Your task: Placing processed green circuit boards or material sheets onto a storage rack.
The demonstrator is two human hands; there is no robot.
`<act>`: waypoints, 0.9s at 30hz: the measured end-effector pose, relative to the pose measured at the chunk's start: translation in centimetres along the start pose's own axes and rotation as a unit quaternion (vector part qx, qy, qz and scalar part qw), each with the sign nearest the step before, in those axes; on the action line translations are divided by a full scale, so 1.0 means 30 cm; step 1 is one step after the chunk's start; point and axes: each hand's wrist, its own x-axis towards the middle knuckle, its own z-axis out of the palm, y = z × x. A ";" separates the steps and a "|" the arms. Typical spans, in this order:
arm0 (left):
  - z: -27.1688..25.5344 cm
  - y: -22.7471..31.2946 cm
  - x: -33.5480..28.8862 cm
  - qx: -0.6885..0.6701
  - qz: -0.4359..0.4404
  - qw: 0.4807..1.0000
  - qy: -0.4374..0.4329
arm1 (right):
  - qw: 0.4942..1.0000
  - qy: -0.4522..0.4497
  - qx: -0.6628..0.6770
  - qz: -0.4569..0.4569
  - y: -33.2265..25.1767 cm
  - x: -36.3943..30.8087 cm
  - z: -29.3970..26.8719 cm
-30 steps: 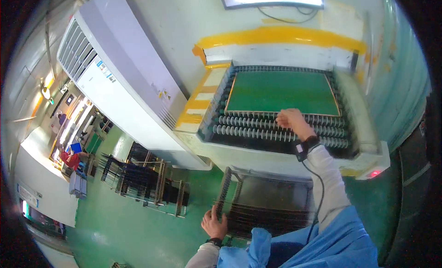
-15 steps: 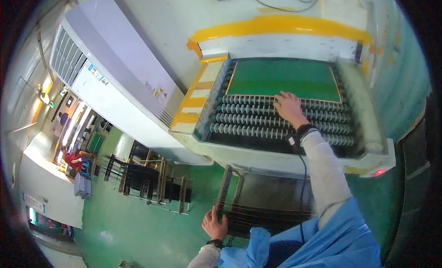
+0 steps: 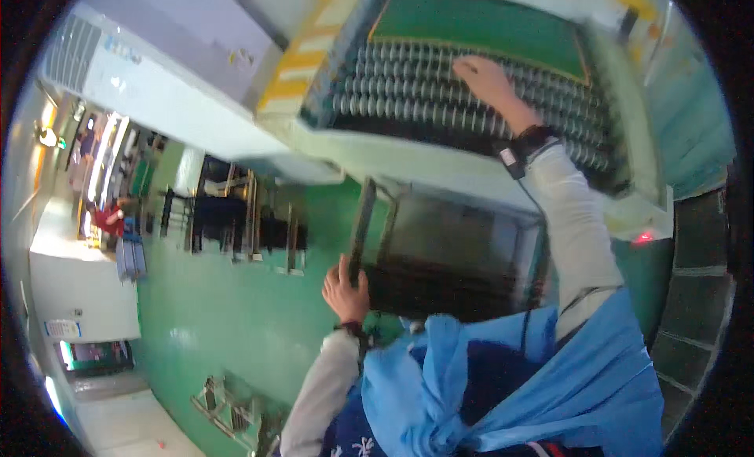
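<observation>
A flat green panel (image 3: 479, 25) with a thin pale border lies on the grey disc rollers (image 3: 416, 88) of a conveyor machine. My right hand (image 3: 488, 81) is over the rollers just in front of the panel's near edge; motion smears its fingers, and no held thing shows. Below the machine stands a dark slotted rack (image 3: 452, 237) with a metal frame. My left hand (image 3: 345, 293) is at the near left end of this rack's side rail, thumb and fingers around it.
The cream machine body (image 3: 471, 162) has yellow tape on its left side. A tall white cabinet (image 3: 173, 95) stands left of it. Further racks (image 3: 228, 217) stand on the green floor, and another frame (image 3: 228, 410) is lower left. A person in red (image 3: 108, 217) is far left.
The whole view has tilted down, so the machine sits higher in the picture. My right hand has drawn back slightly from the panel's edge. My left hand stays at the rack.
</observation>
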 end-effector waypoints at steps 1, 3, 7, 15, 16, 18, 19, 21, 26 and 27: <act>0.009 0.000 0.001 -0.007 0.003 1.000 0.009 | 0.999 -0.033 0.037 0.006 -0.070 -0.051 -0.016; -0.005 -0.012 -0.007 0.009 -0.017 1.000 0.005 | 0.988 -0.096 0.123 0.011 -0.227 -0.176 -0.012; -0.028 -0.003 -0.002 0.004 -0.022 1.000 -0.020 | 0.951 -0.258 0.161 -0.047 -0.352 -0.533 0.001; -0.002 -0.007 -0.006 -0.010 -0.019 1.000 0.001 | 0.863 -0.474 0.115 0.130 -0.235 -1.043 0.114; -0.008 -0.005 -0.008 -0.011 -0.018 1.000 0.003 | 0.861 -0.470 0.116 0.156 -0.242 -1.066 0.116; -0.004 -0.016 -0.011 -0.003 -0.023 1.000 0.016 | 0.856 -0.472 0.078 0.195 -0.283 -1.071 0.101; 0.000 -0.022 -0.014 -0.010 -0.022 1.000 0.015 | 0.855 -0.471 0.056 0.212 -0.295 -1.073 0.092; 0.001 -0.026 -0.021 -0.025 -0.022 0.999 0.016 | 0.892 -0.413 0.049 0.178 -0.254 -1.140 0.107; -0.021 -0.017 -0.017 -0.052 -0.021 0.998 0.006 | 0.900 -0.388 0.032 0.197 -0.223 -1.168 0.129; -0.023 -0.023 -0.022 -0.052 -0.021 0.998 0.005 | 0.901 -0.386 0.029 0.194 -0.220 -1.165 0.135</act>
